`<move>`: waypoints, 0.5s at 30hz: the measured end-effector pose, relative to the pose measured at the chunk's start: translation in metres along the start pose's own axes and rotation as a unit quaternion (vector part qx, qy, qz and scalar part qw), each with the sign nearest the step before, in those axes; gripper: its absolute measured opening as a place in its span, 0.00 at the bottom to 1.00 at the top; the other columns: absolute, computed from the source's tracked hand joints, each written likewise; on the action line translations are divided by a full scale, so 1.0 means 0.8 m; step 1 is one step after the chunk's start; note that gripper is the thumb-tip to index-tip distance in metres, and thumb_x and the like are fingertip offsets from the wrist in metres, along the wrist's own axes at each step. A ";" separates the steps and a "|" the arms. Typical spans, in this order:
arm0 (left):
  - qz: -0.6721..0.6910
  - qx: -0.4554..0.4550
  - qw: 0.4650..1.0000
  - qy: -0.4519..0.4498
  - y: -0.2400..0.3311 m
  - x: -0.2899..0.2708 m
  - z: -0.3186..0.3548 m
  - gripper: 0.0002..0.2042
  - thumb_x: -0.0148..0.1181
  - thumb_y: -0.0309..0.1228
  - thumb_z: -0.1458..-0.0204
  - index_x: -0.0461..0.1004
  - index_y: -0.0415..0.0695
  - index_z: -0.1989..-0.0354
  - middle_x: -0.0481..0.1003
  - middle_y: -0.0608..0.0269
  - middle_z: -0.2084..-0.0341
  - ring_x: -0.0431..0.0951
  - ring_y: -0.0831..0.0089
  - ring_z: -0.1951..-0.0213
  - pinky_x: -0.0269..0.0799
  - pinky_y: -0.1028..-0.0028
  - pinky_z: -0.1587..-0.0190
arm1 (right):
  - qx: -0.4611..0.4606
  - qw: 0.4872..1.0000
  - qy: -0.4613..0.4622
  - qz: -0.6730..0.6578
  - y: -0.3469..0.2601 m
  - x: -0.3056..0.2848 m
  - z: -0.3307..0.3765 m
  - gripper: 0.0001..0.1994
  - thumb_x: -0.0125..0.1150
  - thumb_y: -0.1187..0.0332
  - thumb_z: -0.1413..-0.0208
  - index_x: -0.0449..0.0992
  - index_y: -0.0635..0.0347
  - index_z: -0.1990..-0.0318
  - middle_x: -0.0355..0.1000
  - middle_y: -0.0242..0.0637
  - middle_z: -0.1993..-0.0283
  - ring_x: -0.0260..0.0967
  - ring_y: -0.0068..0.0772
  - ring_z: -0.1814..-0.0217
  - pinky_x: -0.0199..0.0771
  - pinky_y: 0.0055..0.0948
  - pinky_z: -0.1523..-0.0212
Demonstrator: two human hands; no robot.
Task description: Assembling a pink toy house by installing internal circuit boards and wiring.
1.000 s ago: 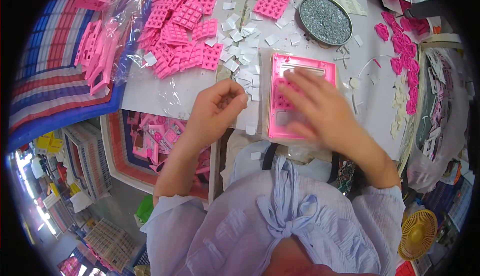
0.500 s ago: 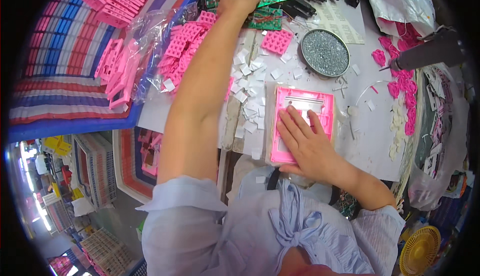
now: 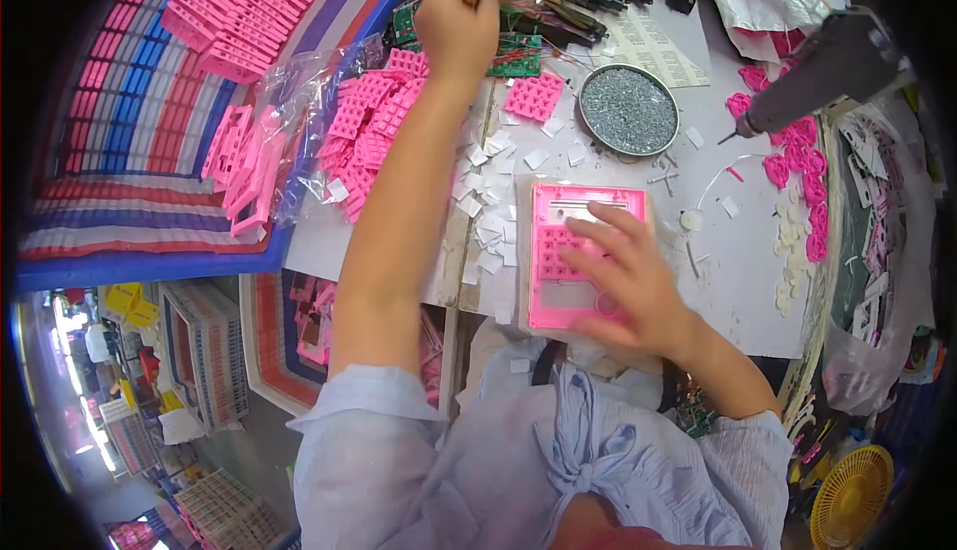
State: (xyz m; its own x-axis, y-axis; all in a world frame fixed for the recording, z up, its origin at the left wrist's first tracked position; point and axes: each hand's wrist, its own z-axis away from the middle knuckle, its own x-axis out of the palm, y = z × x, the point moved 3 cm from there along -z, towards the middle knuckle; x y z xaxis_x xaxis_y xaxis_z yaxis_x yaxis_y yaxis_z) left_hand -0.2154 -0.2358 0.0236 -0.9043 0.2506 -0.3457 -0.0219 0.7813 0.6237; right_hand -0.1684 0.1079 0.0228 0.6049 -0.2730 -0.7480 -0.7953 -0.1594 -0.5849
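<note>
Pink calculator shell (image 3: 568, 251) w/ paler pink window; pink keypad mats (image 3: 374, 116), small white squares (image 3: 488, 241) on white tabletop (image 3: 738, 271). Round tin (image 3: 629, 109) holds grey specks, circuit boards (image 3: 513, 51) green. Striped sack (image 3: 130, 151): red, white, blue bands; sleeves (image 3: 369, 420) pale blue, fan (image 3: 847, 500) yellow.

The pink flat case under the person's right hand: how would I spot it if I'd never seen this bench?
Start at the white worktable and find the round metal dish of grey bits. Just below it lies the pink flat case, with the right hand resting on it. Unlike the small loose pink pieces around it, it is one large rectangle with a window slot.
</note>
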 end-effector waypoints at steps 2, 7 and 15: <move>-0.006 0.169 0.986 -0.003 0.081 -0.055 0.040 0.09 0.65 0.22 0.55 0.69 0.44 0.77 0.71 0.57 0.78 0.71 0.54 0.74 0.66 0.55 0.69 | 0.027 0.980 0.112 -0.160 0.023 -0.011 0.001 0.30 0.68 0.59 0.46 0.70 0.64 0.38 0.72 0.45 0.43 0.69 0.42 0.42 0.70 0.40 0.41; -0.030 0.299 0.947 -0.112 0.148 -0.123 0.130 0.14 0.67 0.22 0.70 0.71 0.47 0.74 0.73 0.60 0.70 0.74 0.57 0.67 0.67 0.60 0.64 | 0.248 0.745 0.153 -0.601 0.025 -0.006 -0.088 0.17 0.66 0.65 0.41 0.76 0.66 0.49 0.77 0.38 0.54 0.73 0.25 0.57 0.74 0.26 0.58; 0.064 -0.098 0.992 -0.054 0.062 -0.186 0.169 0.16 0.62 0.18 0.49 0.70 0.37 0.51 0.73 0.55 0.54 0.74 0.62 0.49 0.70 0.64 0.44 | 0.238 0.891 0.128 -0.366 0.092 0.009 -0.199 0.14 0.63 0.70 0.41 0.77 0.68 0.51 0.77 0.35 0.65 0.72 0.20 0.71 0.75 0.22 0.68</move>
State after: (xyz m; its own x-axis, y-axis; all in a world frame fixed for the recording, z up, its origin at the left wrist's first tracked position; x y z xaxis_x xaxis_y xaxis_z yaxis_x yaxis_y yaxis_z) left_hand -0.0244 -0.1573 0.0113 -0.8543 0.4086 -0.3213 -0.0019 0.6156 0.7880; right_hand -0.2288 -0.0569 0.0245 0.8768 -0.4781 -0.0522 -0.0479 0.0213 -0.9986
